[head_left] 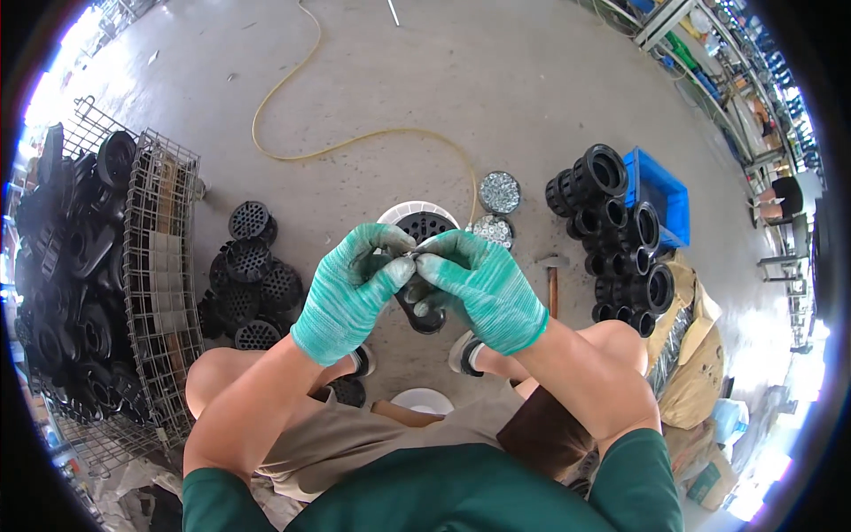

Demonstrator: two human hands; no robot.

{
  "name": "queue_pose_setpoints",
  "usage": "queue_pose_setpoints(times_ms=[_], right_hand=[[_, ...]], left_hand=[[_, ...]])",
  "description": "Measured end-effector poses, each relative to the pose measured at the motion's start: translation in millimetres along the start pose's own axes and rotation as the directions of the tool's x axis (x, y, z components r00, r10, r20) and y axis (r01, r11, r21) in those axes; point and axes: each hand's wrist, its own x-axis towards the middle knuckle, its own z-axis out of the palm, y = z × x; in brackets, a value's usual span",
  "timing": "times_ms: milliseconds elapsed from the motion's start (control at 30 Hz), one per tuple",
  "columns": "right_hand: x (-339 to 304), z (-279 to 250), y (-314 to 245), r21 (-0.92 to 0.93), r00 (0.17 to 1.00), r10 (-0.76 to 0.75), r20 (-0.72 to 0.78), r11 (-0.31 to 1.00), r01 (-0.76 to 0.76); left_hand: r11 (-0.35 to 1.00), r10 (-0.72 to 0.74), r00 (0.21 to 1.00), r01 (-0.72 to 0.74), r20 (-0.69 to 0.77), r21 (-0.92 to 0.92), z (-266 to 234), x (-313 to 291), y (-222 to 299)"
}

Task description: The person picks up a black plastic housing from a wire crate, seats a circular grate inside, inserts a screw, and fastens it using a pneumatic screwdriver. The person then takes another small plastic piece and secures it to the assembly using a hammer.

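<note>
My left hand [348, 288] and my right hand [483, 284], both in green-and-white gloves with grey fingertips, meet in front of me. Their thumbs and forefingers are closed in a pinch on a small metal piece [411, 254], too small and covered to tell its exact kind. Below the hands stands a white bucket [390, 213] with a black perforated part [424, 222] on top. A black tapered end [424, 321] of a part sticks out under the fingers; the hands hide how it joins the rest.
Tins of small metal fasteners [499, 192] and ring-like pieces [495, 230] stand right of the bucket, near a hammer [553, 288]. Black pipe fittings [612, 239] and a blue crate [658, 197] lie farther right. Perforated discs [257, 270] and a wire cage [162, 266] are left. A yellow hose [355, 140] crosses the floor.
</note>
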Motion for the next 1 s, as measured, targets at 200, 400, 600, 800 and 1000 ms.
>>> queue_pose_setpoints(times_ms=[200,400,600,800,1000], right_hand=[[-0.2,-5.4,-2.5,0.040,0.999,0.026,0.042,0.999,-0.028],[0.4,-5.6,-2.1,-0.173,0.996,-0.067,0.055,0.982,0.076],[4.1,-7.1,8.9,-0.098,0.997,-0.018,0.074,0.995,0.025],[1.9,-5.5,7.4,0.063,0.999,0.028,0.043,0.998,-0.031],[1.1,-11.5,11.7,0.087,0.989,0.007,0.146,0.996,-0.020]], left_hand=[[0.941,0.224,0.975,-0.214,-0.007,0.260,-3.4,4.8,-9.9],[0.825,0.303,0.944,-0.328,0.131,0.459,-11.0,4.4,-4.1],[0.819,0.276,0.945,-0.328,0.178,0.471,-7.1,0.3,-1.8],[0.975,0.056,0.991,-0.081,0.122,0.205,-18.7,-5.1,-0.3],[0.931,0.042,0.995,-0.072,0.091,0.358,-17.0,-1.4,-1.6]])
